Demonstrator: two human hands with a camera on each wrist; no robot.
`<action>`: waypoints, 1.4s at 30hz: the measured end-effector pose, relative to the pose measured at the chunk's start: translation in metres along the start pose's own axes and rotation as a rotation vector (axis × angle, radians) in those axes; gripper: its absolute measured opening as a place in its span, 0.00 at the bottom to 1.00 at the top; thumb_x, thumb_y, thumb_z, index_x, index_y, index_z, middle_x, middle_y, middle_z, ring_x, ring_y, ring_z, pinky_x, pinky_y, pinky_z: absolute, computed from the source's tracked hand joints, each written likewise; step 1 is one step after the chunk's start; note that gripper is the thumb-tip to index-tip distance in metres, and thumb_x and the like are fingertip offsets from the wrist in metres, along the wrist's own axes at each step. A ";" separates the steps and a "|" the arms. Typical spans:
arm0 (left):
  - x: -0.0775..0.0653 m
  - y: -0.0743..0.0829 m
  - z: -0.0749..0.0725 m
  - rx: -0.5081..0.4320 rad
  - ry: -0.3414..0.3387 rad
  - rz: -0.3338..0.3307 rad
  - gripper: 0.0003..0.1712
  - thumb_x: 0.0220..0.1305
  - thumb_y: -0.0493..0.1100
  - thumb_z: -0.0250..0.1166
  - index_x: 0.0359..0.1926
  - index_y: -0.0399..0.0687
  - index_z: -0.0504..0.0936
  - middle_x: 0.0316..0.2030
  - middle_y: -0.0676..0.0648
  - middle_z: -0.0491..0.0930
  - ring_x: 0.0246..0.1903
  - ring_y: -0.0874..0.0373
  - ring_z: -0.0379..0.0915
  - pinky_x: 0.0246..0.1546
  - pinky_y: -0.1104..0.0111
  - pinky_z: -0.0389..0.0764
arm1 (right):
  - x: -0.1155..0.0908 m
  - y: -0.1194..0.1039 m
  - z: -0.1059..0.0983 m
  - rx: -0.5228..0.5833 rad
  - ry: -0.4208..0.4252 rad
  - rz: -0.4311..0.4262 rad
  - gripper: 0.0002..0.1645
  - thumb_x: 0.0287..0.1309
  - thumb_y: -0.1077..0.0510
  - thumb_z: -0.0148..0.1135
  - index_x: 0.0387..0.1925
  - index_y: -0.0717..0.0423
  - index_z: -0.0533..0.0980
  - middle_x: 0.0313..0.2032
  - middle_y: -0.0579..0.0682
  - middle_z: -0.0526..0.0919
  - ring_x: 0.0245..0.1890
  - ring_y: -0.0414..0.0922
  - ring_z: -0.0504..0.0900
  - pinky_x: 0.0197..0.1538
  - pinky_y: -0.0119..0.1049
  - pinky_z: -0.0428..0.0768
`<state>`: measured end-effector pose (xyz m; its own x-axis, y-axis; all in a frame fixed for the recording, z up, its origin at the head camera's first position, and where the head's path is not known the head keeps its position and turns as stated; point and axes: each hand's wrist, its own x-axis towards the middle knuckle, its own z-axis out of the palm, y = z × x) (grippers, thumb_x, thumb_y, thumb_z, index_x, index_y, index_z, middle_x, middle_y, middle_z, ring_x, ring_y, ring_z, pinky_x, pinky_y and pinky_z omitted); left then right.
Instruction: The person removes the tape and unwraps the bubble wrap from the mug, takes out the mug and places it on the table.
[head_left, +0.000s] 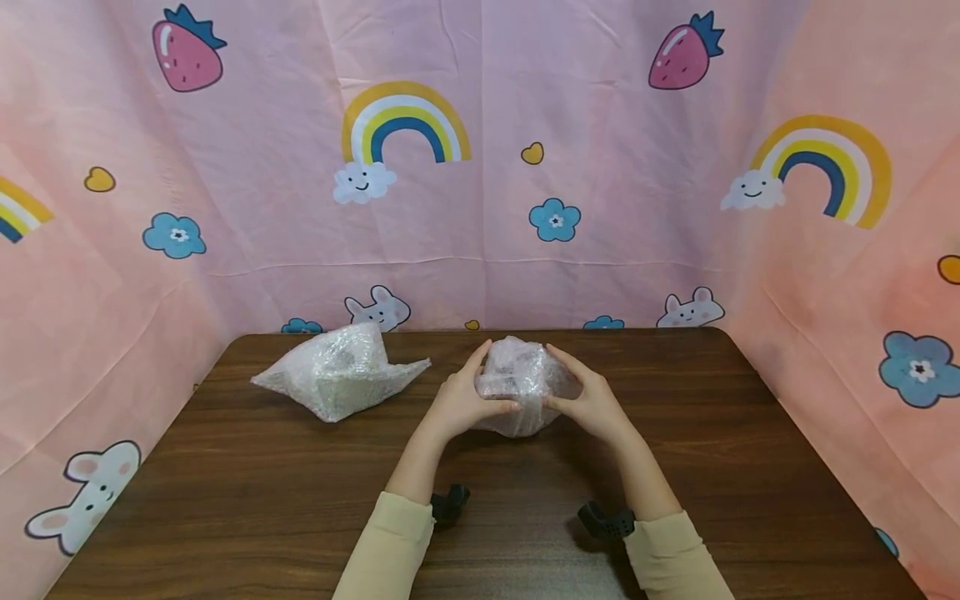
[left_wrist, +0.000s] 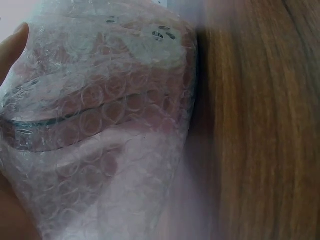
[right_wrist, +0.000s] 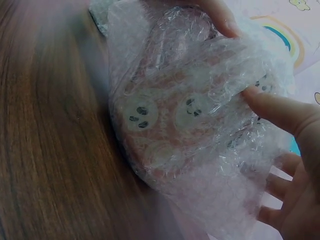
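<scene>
A bubble-wrapped bundle (head_left: pixel 525 379) sits near the middle of the brown table, toward its far side. Through the clear wrap in the right wrist view shows a pinkish item with pale round shapes (right_wrist: pixel 139 117) bearing dark marks. A thin dark line crosses the wrapped item (left_wrist: pixel 115 102) in the left wrist view. My left hand (head_left: pixel 456 402) holds the bundle's left side, thumb at the front and fingers reaching round behind. On the opposite side my right hand (head_left: pixel 597 406) grips it likewise, its thumb pressing the wrap. What exactly lies inside, I cannot tell.
A second bubble-wrapped bundle (head_left: pixel 341 379), with pointed ends of wrap, lies at the table's back left. Dark wood-grain tabletop (head_left: pixel 247 500) spreads around both. Pink printed cloth (head_left: pixel 480 208) hangs behind the table and along its sides.
</scene>
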<state>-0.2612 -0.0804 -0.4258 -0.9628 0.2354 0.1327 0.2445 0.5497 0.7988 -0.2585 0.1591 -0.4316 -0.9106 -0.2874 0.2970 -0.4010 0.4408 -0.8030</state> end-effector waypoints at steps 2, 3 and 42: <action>0.000 0.000 0.000 -0.001 0.002 0.005 0.66 0.37 0.67 0.77 0.75 0.61 0.51 0.63 0.37 0.68 0.59 0.42 0.67 0.55 0.46 0.69 | -0.001 -0.001 -0.001 -0.008 -0.008 -0.029 0.45 0.51 0.62 0.72 0.69 0.44 0.64 0.67 0.51 0.65 0.67 0.53 0.60 0.64 0.56 0.61; 0.000 0.000 0.000 -0.001 0.002 0.008 0.66 0.37 0.68 0.76 0.75 0.61 0.51 0.62 0.37 0.69 0.59 0.43 0.67 0.54 0.47 0.70 | -0.002 -0.007 -0.002 -0.004 -0.012 -0.052 0.44 0.51 0.64 0.71 0.69 0.48 0.64 0.67 0.53 0.65 0.67 0.54 0.61 0.64 0.56 0.60; -0.011 0.000 -0.005 -0.009 -0.050 0.081 0.49 0.59 0.67 0.62 0.75 0.65 0.49 0.67 0.41 0.63 0.62 0.42 0.63 0.56 0.44 0.67 | -0.010 -0.032 0.006 0.140 0.247 0.022 0.15 0.53 0.55 0.71 0.40 0.61 0.84 0.52 0.51 0.79 0.57 0.49 0.73 0.58 0.50 0.72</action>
<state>-0.2517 -0.0873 -0.4243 -0.9331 0.3184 0.1675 0.3197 0.5202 0.7920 -0.2360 0.1426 -0.4118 -0.9228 -0.0559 0.3813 -0.3785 0.3180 -0.8693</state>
